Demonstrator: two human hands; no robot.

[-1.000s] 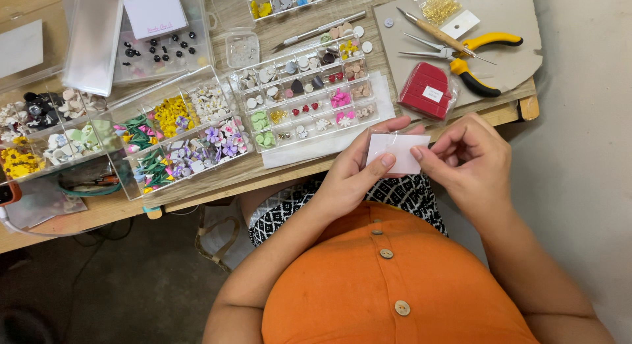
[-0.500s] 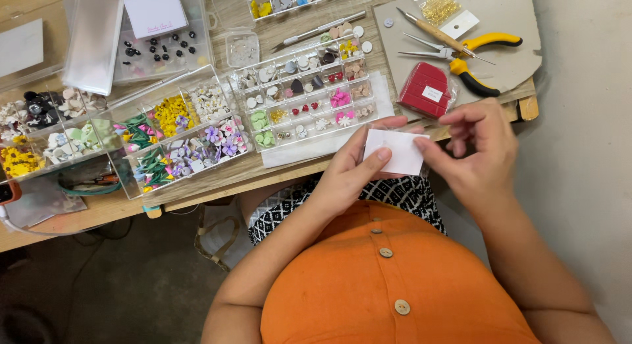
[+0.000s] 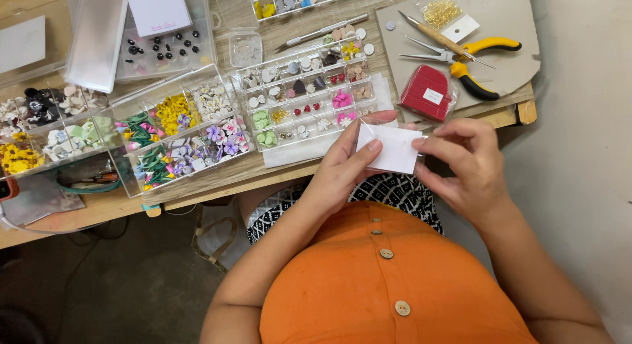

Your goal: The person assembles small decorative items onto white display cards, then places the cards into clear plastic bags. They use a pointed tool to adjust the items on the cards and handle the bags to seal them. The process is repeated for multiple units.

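Note:
A small white card in a thin clear sleeve (image 3: 392, 148) is held over my lap, just in front of the wooden table's edge (image 3: 217, 189). My left hand (image 3: 347, 165) grips its left side with thumb on top and fingers behind. My right hand (image 3: 462, 161) pinches its right edge with fingertips. Both hands hover close to a clear compartment box of small beads and hearts (image 3: 309, 87).
Clear boxes of tiny coloured flowers (image 3: 187, 136) and more parts (image 3: 46, 127) line the table's left. A grey mat (image 3: 454, 48) at the right carries a red packet (image 3: 426, 92), yellow-handled pliers (image 3: 474, 61), tweezers and a bag of gold findings (image 3: 440, 11).
The card has turned from a narrow tilted strip to lie flatter and face me. My right hand's fingers have shifted along its right edge. The hands stayed in about the same place.

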